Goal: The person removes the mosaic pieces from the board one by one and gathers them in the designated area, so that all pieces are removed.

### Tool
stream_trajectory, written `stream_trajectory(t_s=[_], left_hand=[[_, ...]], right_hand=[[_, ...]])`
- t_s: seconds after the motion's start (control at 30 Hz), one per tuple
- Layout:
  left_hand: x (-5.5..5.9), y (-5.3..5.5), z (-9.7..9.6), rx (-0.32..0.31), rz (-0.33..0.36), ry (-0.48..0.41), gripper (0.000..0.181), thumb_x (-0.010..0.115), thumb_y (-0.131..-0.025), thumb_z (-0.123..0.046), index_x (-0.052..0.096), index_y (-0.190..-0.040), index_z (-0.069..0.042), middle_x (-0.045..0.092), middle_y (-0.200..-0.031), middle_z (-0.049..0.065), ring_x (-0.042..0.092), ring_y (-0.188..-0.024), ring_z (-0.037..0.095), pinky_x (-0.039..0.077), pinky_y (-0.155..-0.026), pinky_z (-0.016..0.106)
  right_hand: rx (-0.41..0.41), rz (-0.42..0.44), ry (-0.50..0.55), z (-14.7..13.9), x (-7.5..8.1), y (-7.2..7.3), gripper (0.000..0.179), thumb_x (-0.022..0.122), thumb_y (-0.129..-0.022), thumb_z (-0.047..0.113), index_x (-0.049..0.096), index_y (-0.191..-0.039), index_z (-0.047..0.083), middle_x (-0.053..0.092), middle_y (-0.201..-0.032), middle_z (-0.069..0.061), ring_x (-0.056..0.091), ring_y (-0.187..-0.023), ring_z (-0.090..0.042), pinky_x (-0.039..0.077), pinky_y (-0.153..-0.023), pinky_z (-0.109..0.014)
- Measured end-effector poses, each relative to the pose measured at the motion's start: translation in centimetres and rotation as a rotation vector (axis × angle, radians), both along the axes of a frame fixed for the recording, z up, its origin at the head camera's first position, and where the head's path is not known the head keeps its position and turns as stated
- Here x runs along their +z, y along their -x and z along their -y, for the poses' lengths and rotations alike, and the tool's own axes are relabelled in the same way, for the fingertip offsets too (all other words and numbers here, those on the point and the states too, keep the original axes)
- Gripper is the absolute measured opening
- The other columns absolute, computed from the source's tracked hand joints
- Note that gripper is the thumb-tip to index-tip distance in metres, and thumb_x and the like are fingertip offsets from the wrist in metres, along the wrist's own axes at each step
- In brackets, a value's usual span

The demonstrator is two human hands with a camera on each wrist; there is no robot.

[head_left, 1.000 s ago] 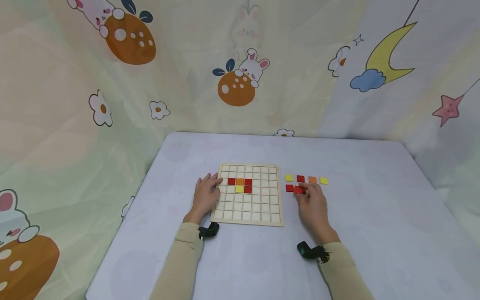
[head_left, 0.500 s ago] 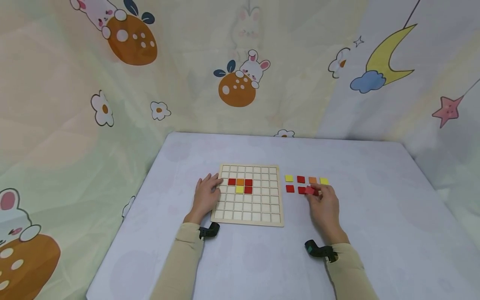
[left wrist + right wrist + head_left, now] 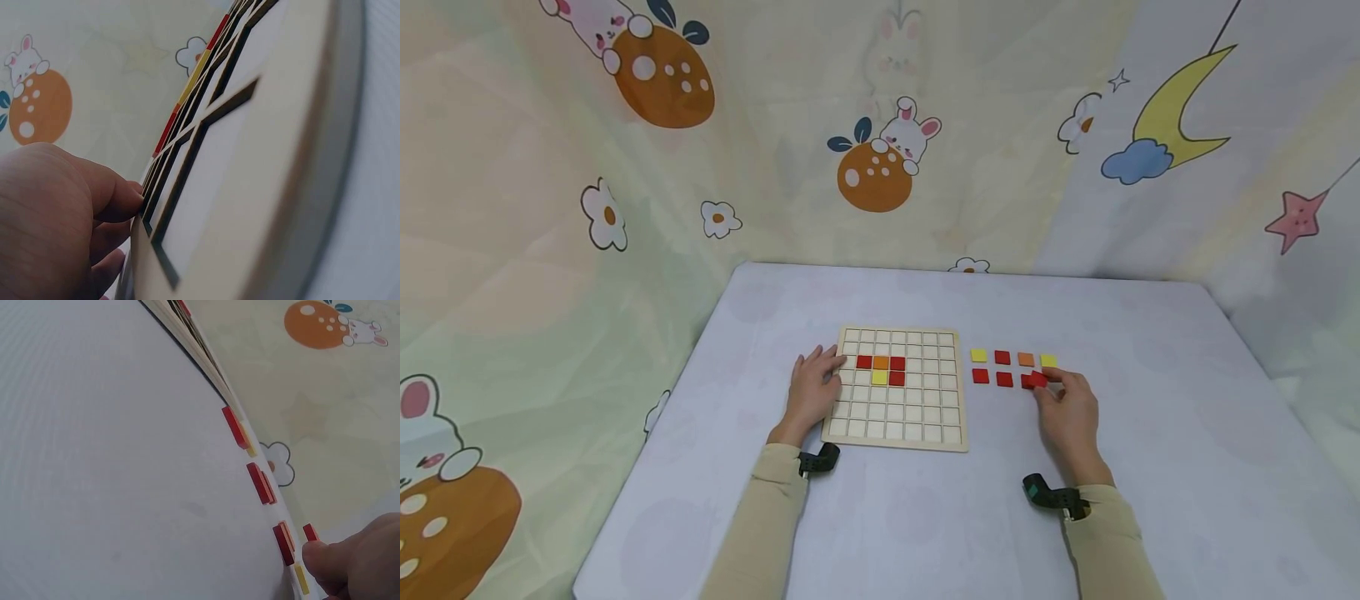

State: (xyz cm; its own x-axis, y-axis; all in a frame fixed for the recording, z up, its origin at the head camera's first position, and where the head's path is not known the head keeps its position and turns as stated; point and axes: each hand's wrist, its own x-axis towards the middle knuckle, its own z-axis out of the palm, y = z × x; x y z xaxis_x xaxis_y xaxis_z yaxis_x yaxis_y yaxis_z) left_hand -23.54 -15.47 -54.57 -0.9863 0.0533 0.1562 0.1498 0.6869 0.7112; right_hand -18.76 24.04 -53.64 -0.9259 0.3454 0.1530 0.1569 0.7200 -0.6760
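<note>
In the head view my right hand [image 3: 1070, 421] pinches a red square tile [image 3: 1038, 379] between thumb and fingers, low over the right end of the near tile row. Another red tile [image 3: 1026, 382] lies partly hidden beneath it. The right wrist view shows the held red tile [image 3: 310, 532] sticking out past the fingertip. My left hand [image 3: 812, 390] rests against the left edge of the wooden grid board [image 3: 892, 447], its fingers touching the rim. On the board sit several coloured tiles: red, an orange tile [image 3: 881, 363] and a yellow tile [image 3: 879, 378].
Right of the board, a far row holds a yellow tile [image 3: 978, 356], a red tile [image 3: 1002, 357], an orange tile [image 3: 1026, 359] and a second yellow tile [image 3: 1048, 361]. Nearer lie red tiles [image 3: 981, 377]. A white cloth covers the table [image 3: 1187, 417]; a printed curtain hangs behind.
My right hand has moved rightward along the near row with the pinched red tile, uncovering a red tile that lies in that row. The left hand and board stay still.
</note>
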Motion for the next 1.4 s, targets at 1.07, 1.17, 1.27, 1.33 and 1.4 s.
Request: stream_trajectory(t_s=[1.07, 1.17, 1.27, 1.33, 1.4], left_hand=[[0.0, 0.0, -0.1, 0.003, 0.007, 0.007, 0.038, 0.051, -0.093, -0.007, 0.065, -0.128, -0.008, 0.048, -0.147, 0.007, 0.029, -0.145, 0.027, 0.004, -0.122, 0.046], [-0.1, 0.1, -0.1, -0.001, 0.010, 0.008, 0.038, 0.050, -0.093, -0.007, 0.065, -0.128, -0.008, 0.048, -0.147, 0.006, 0.029, -0.145, 0.027, 0.004, -0.122, 0.045], [-0.1, 0.1, -0.1, -0.008, 0.006, 0.010, 0.038, 0.050, -0.094, -0.008, 0.065, -0.129, -0.008, 0.048, -0.147, 0.007, 0.029, -0.145, 0.028, 0.004, -0.122, 0.046], [-0.1, 0.1, 0.0, -0.008, 0.003, 0.012, 0.038, 0.050, -0.094, -0.008, 0.064, -0.129, -0.008, 0.047, -0.148, 0.006, 0.029, -0.145, 0.028, 0.004, -0.122, 0.046], [-0.1, 0.1, 0.0, -0.008, 0.001, 0.012, 0.038, 0.050, -0.094, -0.008, 0.064, -0.130, -0.009, 0.047, -0.148, 0.006, 0.029, -0.145, 0.027, 0.004, -0.122, 0.046]], right_hand=[[-0.079, 0.040, -0.018, -2.0, -0.5, 0.0, 0.036, 0.058, -0.096, 0.009, 0.058, -0.131, -0.001, 0.051, -0.131, -0.024, 0.047, -0.120, -0.042, 0.043, -0.100, -0.057], [-0.070, 0.053, -0.025, -2.2, -0.5, 0.0, 0.037, 0.058, -0.096, 0.008, 0.058, -0.132, 0.000, 0.051, -0.131, -0.024, 0.047, -0.120, -0.042, 0.043, -0.100, -0.057], [-0.057, 0.063, -0.033, -2.3, -0.4, 0.0, 0.037, 0.057, -0.097, 0.010, 0.058, -0.133, 0.001, 0.051, -0.132, -0.024, 0.047, -0.121, -0.041, 0.043, -0.101, -0.057], [-0.049, 0.068, -0.037, -2.4, -0.4, 0.1, 0.037, 0.057, -0.097, 0.011, 0.057, -0.134, 0.002, 0.051, -0.131, -0.023, 0.047, -0.121, -0.041, 0.043, -0.101, -0.057], [-0.040, 0.069, -0.036, -2.5, -0.5, 0.2, 0.037, 0.057, -0.098, 0.011, 0.057, -0.134, 0.002, 0.052, -0.131, -0.023, 0.047, -0.120, -0.041, 0.044, -0.100, -0.057]])
